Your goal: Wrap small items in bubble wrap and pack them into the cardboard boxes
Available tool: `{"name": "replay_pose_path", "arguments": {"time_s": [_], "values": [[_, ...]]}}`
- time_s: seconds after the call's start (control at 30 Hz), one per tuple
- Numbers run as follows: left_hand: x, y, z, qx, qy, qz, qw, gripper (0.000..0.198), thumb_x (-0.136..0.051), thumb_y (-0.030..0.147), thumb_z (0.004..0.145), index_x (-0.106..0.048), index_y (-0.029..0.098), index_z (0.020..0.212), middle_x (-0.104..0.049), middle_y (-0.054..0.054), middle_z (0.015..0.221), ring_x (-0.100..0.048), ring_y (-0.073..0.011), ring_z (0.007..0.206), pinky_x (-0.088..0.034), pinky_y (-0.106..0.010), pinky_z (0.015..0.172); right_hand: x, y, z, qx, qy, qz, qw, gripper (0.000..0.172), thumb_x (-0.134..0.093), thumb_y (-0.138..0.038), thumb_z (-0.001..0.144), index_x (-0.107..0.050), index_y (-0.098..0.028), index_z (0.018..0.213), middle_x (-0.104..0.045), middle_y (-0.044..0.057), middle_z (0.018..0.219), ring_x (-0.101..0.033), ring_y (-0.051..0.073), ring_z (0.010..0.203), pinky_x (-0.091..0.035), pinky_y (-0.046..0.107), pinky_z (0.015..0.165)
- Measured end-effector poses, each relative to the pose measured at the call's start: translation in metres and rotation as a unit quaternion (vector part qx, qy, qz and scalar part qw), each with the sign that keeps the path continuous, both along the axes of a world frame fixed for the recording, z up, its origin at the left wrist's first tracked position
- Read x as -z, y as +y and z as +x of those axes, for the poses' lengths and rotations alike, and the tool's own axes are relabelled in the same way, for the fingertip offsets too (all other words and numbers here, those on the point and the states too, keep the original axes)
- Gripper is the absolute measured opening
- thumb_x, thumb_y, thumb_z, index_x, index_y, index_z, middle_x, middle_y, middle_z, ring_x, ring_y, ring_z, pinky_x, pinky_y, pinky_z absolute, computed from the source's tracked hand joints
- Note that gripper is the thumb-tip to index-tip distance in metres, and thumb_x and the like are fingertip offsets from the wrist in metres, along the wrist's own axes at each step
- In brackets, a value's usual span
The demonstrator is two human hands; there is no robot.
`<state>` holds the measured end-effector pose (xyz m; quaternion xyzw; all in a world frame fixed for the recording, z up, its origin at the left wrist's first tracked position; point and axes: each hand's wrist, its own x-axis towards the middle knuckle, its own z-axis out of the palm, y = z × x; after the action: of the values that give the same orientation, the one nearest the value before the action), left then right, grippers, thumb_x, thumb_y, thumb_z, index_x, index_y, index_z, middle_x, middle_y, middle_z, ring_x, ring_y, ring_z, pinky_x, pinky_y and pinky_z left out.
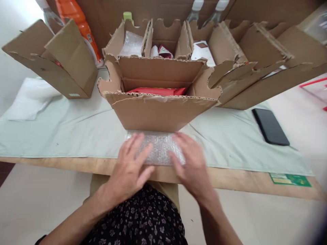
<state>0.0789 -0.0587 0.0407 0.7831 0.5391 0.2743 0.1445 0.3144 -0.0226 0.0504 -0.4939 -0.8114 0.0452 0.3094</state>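
Observation:
A sheet of bubble wrap (pixel 160 147) lies on the pale cloth at the table's near edge. My left hand (pixel 131 166) rests flat on its left side, fingers spread. My right hand (pixel 191 163) lies flat on its right side, fingers stretched out. Just behind the wrap stands an open cardboard box (pixel 155 110) with a red flat item (pixel 157 91) inside.
A black phone (pixel 270 126) lies on the cloth to the right. Cardboard bins (pixel 237 44) with packets stand behind, another carton (pixel 63 64) at the left, an orange bottle (pixel 79 23) at the back. A green label (pixel 290 179) is on the table's edge.

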Motion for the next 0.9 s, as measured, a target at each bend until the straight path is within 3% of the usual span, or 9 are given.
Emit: {"name": "replay_pose_path", "arguments": {"time_s": [0.07, 0.13, 0.2, 0.27, 0.4, 0.57, 0.67, 0.8, 0.9], "values": [[0.007, 0.001, 0.01, 0.07, 0.02, -0.057, 0.996, 0.068, -0.066, 0.038, 0.097, -0.044, 0.029, 0.161, -0.042, -0.013, 0.169, -0.031, -0.0399, 0.159, -0.018, -0.067, 0.13, 0.009, 0.0, -0.018, -0.082, -0.073, -0.055, 0.992, 0.046, -0.054, -0.026, 0.103, -0.057, -0.02, 0.148, -0.062, 0.015, 0.151, -0.058, 0.033, 0.139, -0.051, 0.052, 0.109], [0.017, 0.003, 0.009, 0.091, 0.038, -0.088, 0.991, 0.064, -0.063, 0.038, 0.099, -0.046, 0.029, 0.16, -0.044, -0.012, 0.169, -0.032, -0.0378, 0.16, -0.015, -0.065, 0.131, 0.023, -0.003, -0.013, -0.097, -0.119, -0.088, 0.984, 0.043, -0.054, -0.032, 0.104, -0.061, -0.019, 0.145, -0.058, 0.015, 0.156, -0.055, 0.034, 0.143, -0.049, 0.053, 0.111], [0.025, 0.004, 0.002, 0.092, 0.052, -0.088, 0.991, 0.06, -0.06, 0.038, 0.101, -0.046, 0.029, 0.159, -0.04, -0.01, 0.171, -0.029, -0.0348, 0.161, -0.013, -0.062, 0.133, 0.035, -0.01, 0.014, -0.046, -0.123, -0.091, 0.987, 0.042, -0.051, -0.036, 0.106, -0.062, -0.021, 0.144, -0.058, 0.012, 0.157, -0.053, 0.034, 0.145, -0.046, 0.054, 0.113], [0.028, 0.003, -0.005, 0.095, 0.067, -0.078, 0.99, 0.061, -0.06, 0.041, 0.102, -0.045, 0.028, 0.16, -0.037, -0.01, 0.173, -0.026, -0.0331, 0.163, -0.013, -0.059, 0.133, 0.041, -0.02, 0.052, 0.047, -0.105, -0.068, 0.991, 0.039, -0.047, -0.037, 0.108, -0.065, -0.023, 0.14, -0.063, 0.011, 0.151, -0.055, 0.034, 0.143, -0.046, 0.055, 0.11], [0.025, 0.001, -0.007, 0.105, 0.114, -0.052, 0.987, 0.061, -0.058, 0.044, 0.102, -0.047, 0.023, 0.158, -0.038, -0.013, 0.171, -0.029, -0.0349, 0.162, -0.016, -0.06, 0.132, 0.035, -0.033, 0.101, 0.175, -0.044, -0.003, 0.984, 0.03, -0.052, -0.038, 0.106, -0.073, -0.02, 0.117, -0.077, 0.013, 0.124, -0.069, 0.034, 0.123, -0.052, 0.052, 0.101], [0.02, 0.0, -0.002, 0.099, 0.177, -0.02, 0.979, 0.057, -0.055, 0.036, 0.103, -0.049, 0.017, 0.156, -0.04, -0.016, 0.17, -0.032, -0.0373, 0.16, -0.023, -0.064, 0.129, 0.037, -0.014, 0.078, 0.185, -0.073, -0.001, 0.98, 0.038, -0.052, -0.047, 0.104, -0.071, -0.017, 0.118, -0.075, 0.016, 0.127, -0.067, 0.037, 0.122, -0.052, 0.052, 0.098], [0.021, 0.001, 0.0, 0.101, 0.188, -0.006, 0.977, 0.057, -0.058, 0.036, 0.102, -0.051, 0.016, 0.154, -0.042, -0.018, 0.168, -0.034, -0.039, 0.158, -0.027, -0.066, 0.127, 0.044, 0.0, 0.06, 0.186, -0.083, -0.034, 0.978, 0.038, -0.051, -0.05, 0.102, -0.07, -0.018, 0.107, -0.072, 0.018, 0.133, -0.066, 0.04, 0.123, -0.052, 0.054, 0.093], [0.019, 0.0, -0.001, 0.098, 0.155, -0.004, 0.983, 0.055, -0.061, 0.032, 0.1, -0.052, 0.016, 0.152, -0.045, -0.017, 0.167, -0.035, -0.038, 0.158, -0.031, -0.065, 0.126, 0.037, -0.005, 0.056, 0.178, 0.037, -0.074, 0.981, 0.029, -0.056, -0.048, 0.097, -0.063, -0.022, 0.085, -0.078, 0.013, 0.115, -0.073, 0.033, 0.102, -0.053, 0.049, 0.086], [0.011, -0.005, -0.002, 0.075, 0.084, 0.04, 0.993, 0.051, -0.063, 0.029, 0.098, -0.055, 0.014, 0.146, -0.052, -0.02, 0.16, -0.037, -0.038, 0.156, -0.036, -0.064, 0.124, 0.021, -0.027, 0.056, 0.197, 0.187, -0.163, 0.949, 0.025, -0.068, -0.048, 0.091, -0.064, -0.023, 0.092, -0.077, 0.006, 0.087, -0.071, 0.024, 0.076, -0.056, 0.038, 0.072]]}}
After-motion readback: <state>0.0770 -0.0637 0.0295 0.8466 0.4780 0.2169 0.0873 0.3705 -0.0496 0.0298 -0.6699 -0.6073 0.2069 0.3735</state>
